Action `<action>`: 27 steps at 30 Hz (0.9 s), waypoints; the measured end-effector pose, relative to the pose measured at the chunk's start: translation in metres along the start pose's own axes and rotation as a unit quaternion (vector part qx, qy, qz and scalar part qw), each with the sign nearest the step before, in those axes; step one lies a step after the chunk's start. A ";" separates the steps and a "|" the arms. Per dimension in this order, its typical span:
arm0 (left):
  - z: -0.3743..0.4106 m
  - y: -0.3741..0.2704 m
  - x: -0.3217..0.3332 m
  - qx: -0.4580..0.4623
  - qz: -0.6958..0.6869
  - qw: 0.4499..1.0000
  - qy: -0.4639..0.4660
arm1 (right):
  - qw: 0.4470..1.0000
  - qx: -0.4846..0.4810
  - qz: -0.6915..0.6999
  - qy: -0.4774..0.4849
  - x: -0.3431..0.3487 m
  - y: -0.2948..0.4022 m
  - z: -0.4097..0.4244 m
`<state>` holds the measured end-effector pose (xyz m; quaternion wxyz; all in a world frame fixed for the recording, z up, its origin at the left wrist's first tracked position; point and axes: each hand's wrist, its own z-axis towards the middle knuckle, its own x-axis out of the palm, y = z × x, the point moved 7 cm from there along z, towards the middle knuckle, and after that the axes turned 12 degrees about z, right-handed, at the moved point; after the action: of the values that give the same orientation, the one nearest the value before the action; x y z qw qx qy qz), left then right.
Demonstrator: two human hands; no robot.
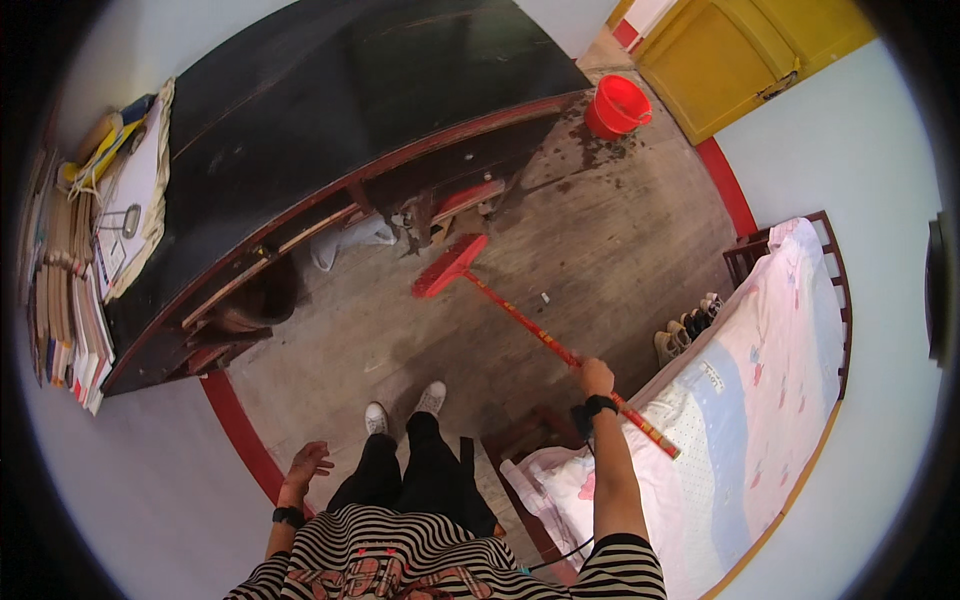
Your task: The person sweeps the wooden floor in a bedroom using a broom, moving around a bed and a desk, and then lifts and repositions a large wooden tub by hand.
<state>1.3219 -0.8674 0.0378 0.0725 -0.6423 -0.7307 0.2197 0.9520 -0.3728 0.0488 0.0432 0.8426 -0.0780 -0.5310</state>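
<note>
My right hand [597,376] is closed around the red patterned handle of a broom [525,321]. The handle's end sticks out past my wrist, over the edge of the bed. Its red head [450,266] rests on the wooden floor [360,330] ahead of my feet, near the dark desk [360,97]. At my left side, my left hand [307,466] hangs with its fingers apart and holds nothing. A small white scrap [545,298] lies on the floor beside the broom handle.
A red bucket [619,107] stands on wet-marked floor near the yellow door [720,60]. Several shoes [686,324] line the side of the bed [750,375]. Under the desk lies a white plastic bag [352,238]. Stacked books [64,322] sit at the desk's left end.
</note>
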 end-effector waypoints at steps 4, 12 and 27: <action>0.010 -0.062 0.002 0.051 0.011 0.999 0.007 | 0.997 -0.029 0.071 0.023 0.002 0.016 -0.036; 0.029 -0.202 0.041 0.138 0.073 0.984 0.086 | 0.981 -0.010 0.160 0.107 -0.015 0.029 -0.053; 0.109 -0.378 0.019 0.142 0.180 0.954 0.192 | 0.992 0.108 0.037 -0.055 -0.118 0.033 0.090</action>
<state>0.9340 -0.9036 0.0935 0.2612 -0.7764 -0.5363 0.2035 0.8186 -0.3838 0.1197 -0.0325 0.8087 -0.1686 -0.5627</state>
